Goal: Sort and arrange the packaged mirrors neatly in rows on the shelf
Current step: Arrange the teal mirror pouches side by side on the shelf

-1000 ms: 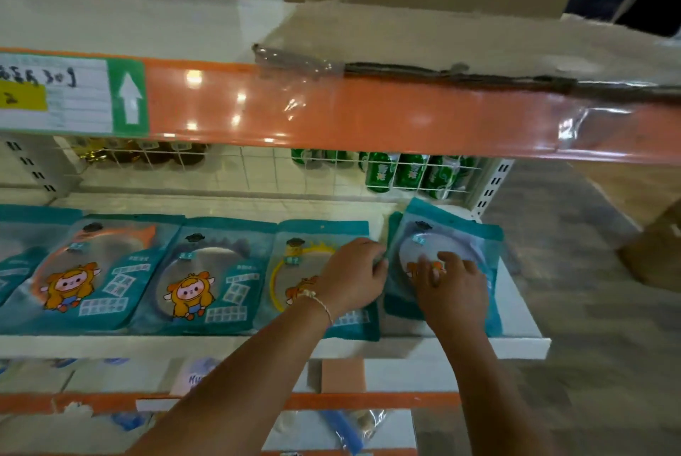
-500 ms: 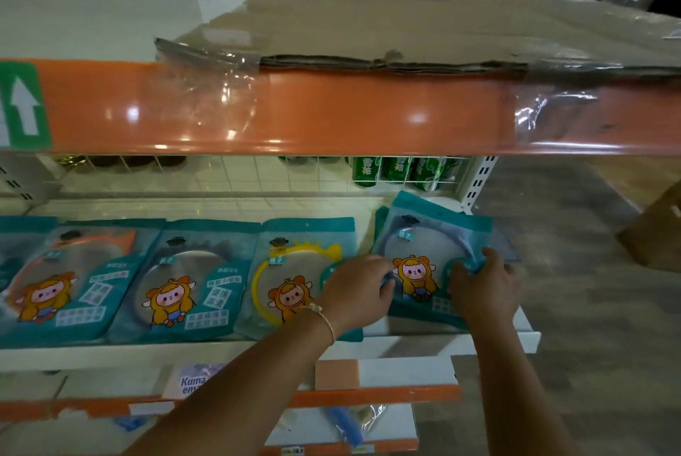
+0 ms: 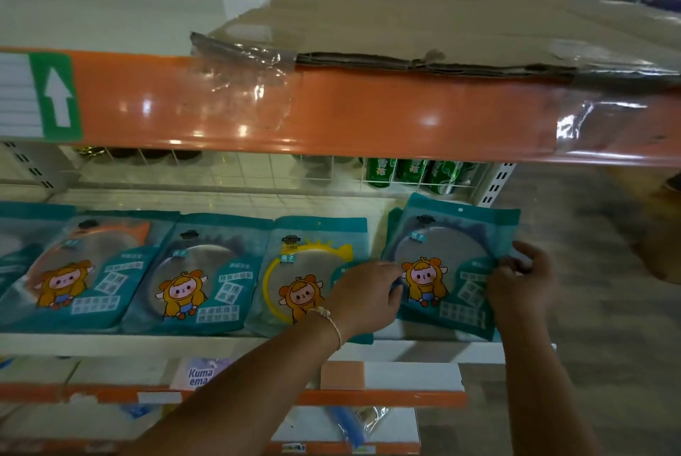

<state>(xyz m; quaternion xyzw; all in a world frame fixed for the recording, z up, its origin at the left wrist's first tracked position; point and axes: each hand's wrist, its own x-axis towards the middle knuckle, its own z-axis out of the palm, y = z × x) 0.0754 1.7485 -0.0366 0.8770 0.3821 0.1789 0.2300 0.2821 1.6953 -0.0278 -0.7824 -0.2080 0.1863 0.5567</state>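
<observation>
Teal packaged mirrors lie in a row on the white shelf [image 3: 184, 343]. The rightmost pack [image 3: 447, 264] holds a grey-rimmed mirror and sits slightly askew at the shelf's right end. My left hand [image 3: 366, 295] grips its left edge, partly covering the pack with the yellow-rimmed mirror [image 3: 306, 271]. My right hand [image 3: 523, 280] pinches the rightmost pack's right edge. Further left lie a grey-rimmed mirror pack [image 3: 199, 275] and an orange-rimmed one [image 3: 84, 267].
An orange beam [image 3: 331, 113] of the upper shelf hangs right above, with flattened cardboard [image 3: 442, 32] on top. Green cans [image 3: 416, 175] stand behind a wire grid at the back. A lower shelf [image 3: 390, 382] holds other goods. The aisle floor lies to the right.
The rightmost pack has been turned upright and squared beside the yellow one. My right hand shifted from the pack's face to its right edge; my left hand moved to its left edge.
</observation>
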